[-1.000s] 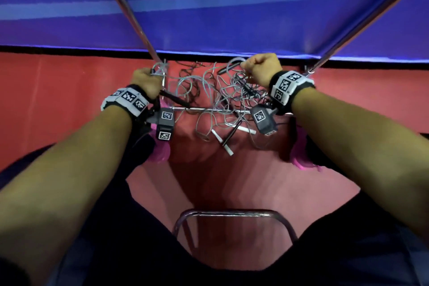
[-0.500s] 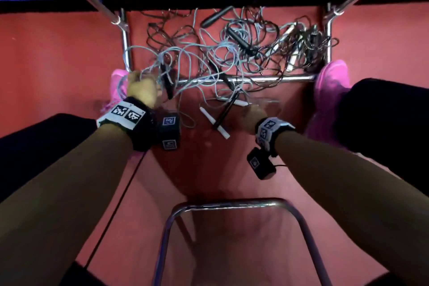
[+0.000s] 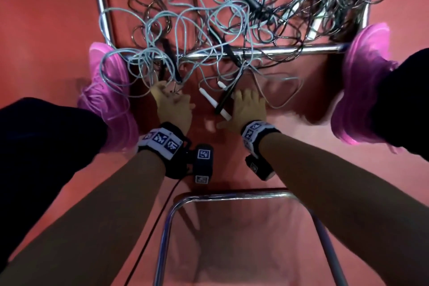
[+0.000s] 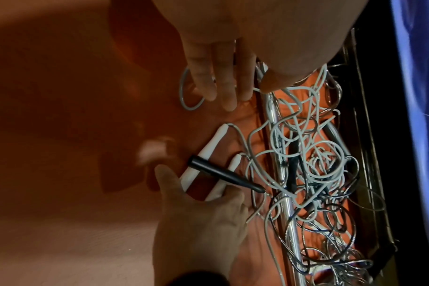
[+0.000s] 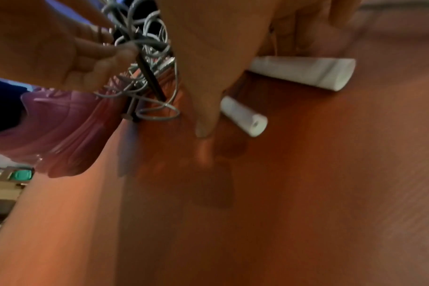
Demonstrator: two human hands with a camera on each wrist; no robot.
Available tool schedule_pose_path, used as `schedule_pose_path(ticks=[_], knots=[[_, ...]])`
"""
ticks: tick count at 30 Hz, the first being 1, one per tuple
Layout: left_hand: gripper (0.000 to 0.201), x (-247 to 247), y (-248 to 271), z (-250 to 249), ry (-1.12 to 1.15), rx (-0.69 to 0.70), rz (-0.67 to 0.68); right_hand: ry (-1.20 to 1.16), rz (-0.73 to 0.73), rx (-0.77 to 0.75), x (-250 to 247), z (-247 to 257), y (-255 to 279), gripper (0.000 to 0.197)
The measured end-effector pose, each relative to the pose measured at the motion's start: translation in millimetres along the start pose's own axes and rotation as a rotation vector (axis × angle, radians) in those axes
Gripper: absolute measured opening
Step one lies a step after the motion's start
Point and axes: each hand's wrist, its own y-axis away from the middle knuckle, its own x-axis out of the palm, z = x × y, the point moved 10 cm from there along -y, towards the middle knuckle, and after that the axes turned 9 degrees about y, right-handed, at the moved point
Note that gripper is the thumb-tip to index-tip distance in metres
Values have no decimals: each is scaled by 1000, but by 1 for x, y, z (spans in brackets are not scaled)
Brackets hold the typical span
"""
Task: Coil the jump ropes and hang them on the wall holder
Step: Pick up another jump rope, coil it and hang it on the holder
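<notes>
Jump ropes (image 3: 241, 10): a loose tangle of grey and dark cords on the red floor (image 3: 58, 18), draped over and around a chrome bar (image 3: 278, 51); none coiled.
Handles: two white handles (image 4: 208, 152) lie side by side on the floor at the near edge of the tangle, with a black handle (image 4: 223, 176) lying across both.
Left hand (image 3: 173, 107): reaches into the grey loops at the tangle's left side. Cords run between its fingers (image 4: 220, 77); I cannot tell whether the grip is closed on a cord.
Right hand (image 3: 249, 109): grip loose, fingers spread and low over the floor. The fingertips touch the near ends of the white handles, and the thumb lies just beside the longer one.
Pink shoes (image 3: 109, 90): one on each side of the tangle, the left one under several grey loops.
Chrome tube frame (image 3: 232, 195): near the person, well apart from the ropes.
</notes>
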Motion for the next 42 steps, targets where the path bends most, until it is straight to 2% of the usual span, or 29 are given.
schedule_pose_path(ticks=[2,4,6,8,11,13,15,17,19,21,22,24,26,27,29,31,33,35,36,37,39,40,42], knots=[[51,-3,-2,-2,-61,-2,-11,-53,1,5,14,16,4,71],[55,-4,-2,-5,-65,15,13,-111,-10,-7,19,30,3,41],[61,-8,-2,-9,-109,49,16,-105,20,-36,23,39,1,30],[67,-12,1,-15,-137,71,4,-30,96,-102,28,44,2,34],[59,-10,8,-35,-166,80,60,-68,221,-288,7,54,20,66],[58,-1,14,-58,-240,100,160,-147,255,-456,-37,66,42,70],[39,0,22,-79,-351,73,187,-328,269,-431,-96,64,64,59],[28,5,35,-120,-436,149,203,-334,157,-454,-165,58,87,39],[28,13,64,-178,-269,237,240,-273,85,-478,-228,52,112,34],[26,26,102,-225,-111,170,346,-353,-1,-494,-296,42,140,19],[34,37,125,-245,-29,103,441,-418,-42,-502,-326,36,153,12],[54,51,175,-286,94,16,628,-512,-152,-534,-387,27,188,14],[72,53,223,-332,130,79,724,-548,-276,-550,-441,18,229,5],[79,50,241,-353,135,136,746,-598,-331,-533,-466,12,247,6],[86,44,277,-385,65,242,768,-820,-403,-509,-514,-3,285,14],[83,39,311,-409,-42,334,781,-986,-490,-522,-556,-13,323,19],[64,35,344,-431,-141,478,749,-1048,-575,-568,-592,-15,363,19],[33,34,363,-451,-320,719,669,-1107,-643,-643,-619,-12,401,17],[24,33,371,-457,-411,810,647,-1149,-675,-673,-631,-12,415,17],[24,33,371,-458,-477,843,630,-1190,-722,-685,-642,-14,429,17],[27,27,378,-461,-524,816,614,-1280,-814,-688,-659,-27,449,15],[29,23,388,-468,-504,792,609,-1330,-837,-700,-664,-34,456,14],[30,14,418,-494,-344,783,603,-1345,-916,-731,-668,-46,462,28]])
